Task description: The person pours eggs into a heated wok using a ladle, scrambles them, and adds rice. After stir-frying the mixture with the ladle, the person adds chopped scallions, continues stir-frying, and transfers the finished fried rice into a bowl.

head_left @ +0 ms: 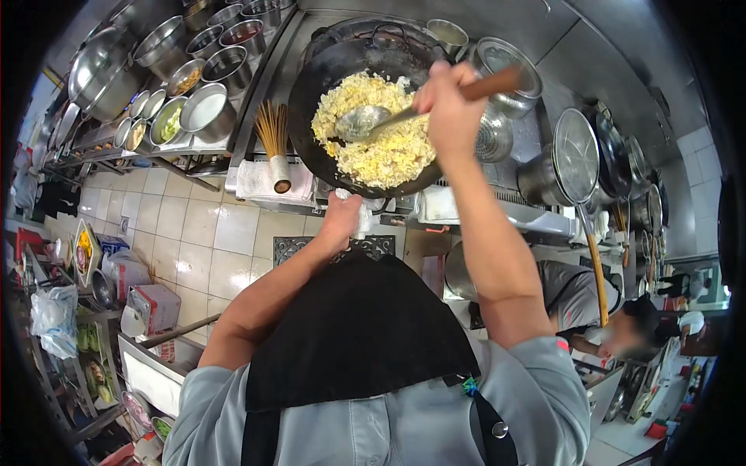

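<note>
A large dark wok holds yellow-and-white fried rice with egg. My right hand is closed around the handle of a metal ladle, whose bowl rests in the rice at the left-centre of the wok. The ladle's wooden end sticks out to the right of my fist. At the wok's near edge, my left hand grips a white cloth. A bamboo brush lies just left of the wok, its handle on a folded white towel.
Metal pots and bowls crowd the left shelf. A mesh strainer with a long wooden handle lies over a pot on the right. A perforated ladle sits beside the wok. Another person is bending at the lower right.
</note>
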Tool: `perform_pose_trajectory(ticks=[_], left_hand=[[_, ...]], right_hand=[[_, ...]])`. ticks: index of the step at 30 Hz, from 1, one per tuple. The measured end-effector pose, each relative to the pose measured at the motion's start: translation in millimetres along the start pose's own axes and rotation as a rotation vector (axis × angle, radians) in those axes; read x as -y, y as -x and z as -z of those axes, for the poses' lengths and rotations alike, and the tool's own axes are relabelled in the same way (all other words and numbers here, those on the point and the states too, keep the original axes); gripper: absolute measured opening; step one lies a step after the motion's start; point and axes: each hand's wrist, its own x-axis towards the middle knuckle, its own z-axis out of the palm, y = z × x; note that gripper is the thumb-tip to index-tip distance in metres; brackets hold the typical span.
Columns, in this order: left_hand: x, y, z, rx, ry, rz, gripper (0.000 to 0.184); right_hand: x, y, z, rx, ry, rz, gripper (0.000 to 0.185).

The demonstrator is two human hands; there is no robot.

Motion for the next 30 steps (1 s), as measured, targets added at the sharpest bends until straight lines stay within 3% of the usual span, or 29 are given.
perform_pose_trajectory(ticks=[1, 3, 4, 5, 6, 8, 10, 11, 14, 15, 16, 18, 19, 22, 24, 26, 29, 30], left_hand=[[0.3, 2.2, -3.1, 0.011, 0.038, -0.064, 0.041], [61.7, -44.1, 24.9, 0.059, -0.269, -0.453, 0.034], [68.7, -47.8, 25.7, 0.045, -0.291, -0.463, 0.034], [74.5, -51.0, 26.0, 0.03, -0.312, -0.473, 0.034], [80.2, -54.6, 26.3, 0.015, -0.334, -0.482, 0.034], [14.3, -9.3, 5.3, 0.095, 0.116, 0.019, 0.042], [18.8, -9.7, 6.4, 0.079, 0.101, 0.017, 0.043], [20.1, -15.9, 6.8, 0.071, 0.097, 0.009, 0.043], [27.5, -17.2, 10.2, 0.037, 0.099, 0.033, 0.044], [25.6, -13.7, 10.0, 0.029, 0.104, 0.057, 0.044], [10.9, -1.4, 5.3, 0.028, 0.119, 0.1, 0.044], [1.5, 1.0, 1.7, 0.022, 0.105, 0.101, 0.043], [6.5, 0.3, 4.5, 0.022, 0.065, 0.077, 0.042], [9.8, -5.1, 2.0, -0.005, 0.062, -0.02, 0.038], [13.4, -0.2, 2.6, 0.01, 0.105, -0.012, 0.036], [8.1, -2.9, 2.3, 0.07, 0.17, 0.039, 0.034], [17.9, -13.5, 7.1, 0.114, 0.176, 0.022, 0.042], [24.5, -18.6, 11.3, 0.122, 0.164, 0.035, 0.043]], right_hand=[[22.3, -10.4, -4.8, -0.097, -0.082, -0.088, 0.031], [72.9, 9.9, -14.2, -0.019, 0.002, -0.082, 0.031], [86.6, 24.5, -16.2, 0.021, 0.042, -0.085, 0.032], [63.8, 39.7, -8.5, 0.156, 0.167, 0.139, 0.031], [13.3, 54.6, 6.3, 0.169, 0.235, 0.128, 0.029], [-13.7, 36.6, 24.9, 0.164, 0.032, 0.15, 0.028], [24.7, 7.2, 19.4, -0.078, -0.143, -0.144, 0.033], [46.4, 5.1, 18.9, -0.048, -0.258, -0.171, 0.03], [70.8, 40.5, 19.7, 0.061, 0.06, -0.069, 0.028], [19.4, 49.4, 35.6, 0.053, 0.136, -0.008, 0.028], [9.8, 52.3, 37.2, 0.127, 0.114, 0.071, 0.029], [7.1, 19.5, 43.3, 0.035, -0.032, 0.068, 0.03], [18.4, 5.5, 44.0, -0.039, -0.128, -0.037, 0.029], [76.5, 22.9, 23.4, -0.013, 0.01, -0.011, 0.029], [11.4, 45.2, 43.3, 0.106, 0.187, 0.043, 0.028], [5.7, 37.7, 46.0, 0.143, -0.03, 0.036, 0.027], [37.3, 12.6, 58.8, 0.025, -0.192, -0.072, 0.028], [48.6, 22.1, 57.4, 0.069, -0.095, -0.049, 0.028]])
